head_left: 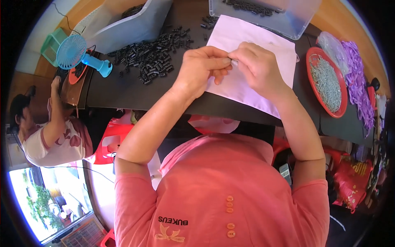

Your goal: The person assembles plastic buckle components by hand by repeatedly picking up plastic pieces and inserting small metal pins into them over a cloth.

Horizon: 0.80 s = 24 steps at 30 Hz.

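Note:
My left hand (200, 68) and my right hand (258, 69) meet over a pale pinkish-white sheet (242, 35) on the dark table. Thumb and fingers of both hands are pinched together at one spot. Whatever sits between the fingertips is too small and too covered to make out. Left of my left hand lies a loose spread of small black plastic pieces (154, 61). To the right of the sheet stands a red oval basin (309, 76) filled with small silvery metal pieces (327, 84).
Two translucent plastic bins (142, 31) (302, 20) with black pieces stand at the back. A blue handheld fan (70, 52) lies at left. A clear bag (332, 47) and purple strips (358, 78) are at far right. A co-worker (53, 138) sits at left.

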Each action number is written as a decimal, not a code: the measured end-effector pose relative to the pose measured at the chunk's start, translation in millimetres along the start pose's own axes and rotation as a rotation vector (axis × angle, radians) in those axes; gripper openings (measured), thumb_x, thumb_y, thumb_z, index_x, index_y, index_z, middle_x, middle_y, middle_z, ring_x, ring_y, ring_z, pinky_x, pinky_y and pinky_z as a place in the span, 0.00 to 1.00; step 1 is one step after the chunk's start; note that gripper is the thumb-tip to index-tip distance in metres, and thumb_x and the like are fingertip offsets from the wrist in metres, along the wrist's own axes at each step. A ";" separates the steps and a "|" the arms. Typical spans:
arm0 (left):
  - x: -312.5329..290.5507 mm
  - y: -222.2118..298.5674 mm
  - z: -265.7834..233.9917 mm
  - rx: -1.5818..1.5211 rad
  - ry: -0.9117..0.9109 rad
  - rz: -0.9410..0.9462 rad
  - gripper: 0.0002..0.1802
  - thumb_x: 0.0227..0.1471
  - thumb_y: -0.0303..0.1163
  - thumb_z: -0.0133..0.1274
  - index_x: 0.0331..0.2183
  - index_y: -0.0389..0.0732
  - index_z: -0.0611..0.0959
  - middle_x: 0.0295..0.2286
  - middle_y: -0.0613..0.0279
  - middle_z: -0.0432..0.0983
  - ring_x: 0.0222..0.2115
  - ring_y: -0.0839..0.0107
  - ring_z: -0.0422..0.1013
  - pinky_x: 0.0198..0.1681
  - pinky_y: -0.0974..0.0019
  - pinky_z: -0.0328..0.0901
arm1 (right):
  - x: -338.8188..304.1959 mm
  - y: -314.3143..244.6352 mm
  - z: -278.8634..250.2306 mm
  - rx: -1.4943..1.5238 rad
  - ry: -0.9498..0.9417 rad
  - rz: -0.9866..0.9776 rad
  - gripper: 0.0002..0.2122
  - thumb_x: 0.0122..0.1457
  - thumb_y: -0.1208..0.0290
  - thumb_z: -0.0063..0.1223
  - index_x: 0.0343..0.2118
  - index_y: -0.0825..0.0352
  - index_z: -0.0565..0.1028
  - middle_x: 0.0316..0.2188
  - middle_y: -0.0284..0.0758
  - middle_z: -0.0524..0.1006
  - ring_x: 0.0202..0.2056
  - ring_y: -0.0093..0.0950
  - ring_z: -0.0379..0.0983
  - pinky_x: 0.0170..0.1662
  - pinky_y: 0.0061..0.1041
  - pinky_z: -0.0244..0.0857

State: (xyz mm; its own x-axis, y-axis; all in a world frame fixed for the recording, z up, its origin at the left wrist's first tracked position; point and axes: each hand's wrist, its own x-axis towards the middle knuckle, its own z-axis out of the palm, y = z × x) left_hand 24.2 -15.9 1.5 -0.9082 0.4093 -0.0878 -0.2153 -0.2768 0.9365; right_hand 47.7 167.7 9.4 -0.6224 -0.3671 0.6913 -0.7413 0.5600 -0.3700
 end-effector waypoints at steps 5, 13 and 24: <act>-6.4 -4.2 -3.1 0.047 -0.028 -0.008 0.06 0.49 0.21 0.57 0.32 0.27 0.80 0.23 0.55 0.77 0.18 0.75 0.69 0.18 0.75 0.61 | 1.5 2.6 -2.4 0.185 -0.097 0.146 0.07 0.47 0.84 0.51 0.30 0.68 0.75 0.26 0.37 0.74 0.29 0.32 0.73 0.32 0.26 0.66; -8.8 -15.8 -10.8 0.226 -0.053 0.031 0.05 0.47 0.24 0.59 0.30 0.33 0.82 0.23 0.64 0.76 0.18 0.81 0.66 0.18 0.77 0.59 | 8.6 11.7 8.0 0.157 -0.226 0.540 0.07 0.47 0.81 0.55 0.31 0.71 0.77 0.28 0.37 0.76 0.30 0.29 0.74 0.36 0.26 0.67; -8.2 -28.8 -10.7 0.529 -0.088 0.348 0.08 0.49 0.25 0.53 0.32 0.31 0.81 0.27 0.60 0.77 0.27 0.74 0.71 0.34 0.70 0.66 | 99.1 38.2 73.9 -0.020 -0.440 0.126 0.06 0.48 0.79 0.52 0.30 0.67 0.76 0.27 0.34 0.73 0.31 0.30 0.73 0.35 0.26 0.66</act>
State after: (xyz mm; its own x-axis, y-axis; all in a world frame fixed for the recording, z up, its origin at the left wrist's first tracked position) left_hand 34.0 -20.6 -28.4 -0.8555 0.4487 0.2586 0.3134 0.0510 0.9482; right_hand -60.9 97.9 17.9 -0.7584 -0.5731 0.3104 -0.6503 0.6334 -0.4195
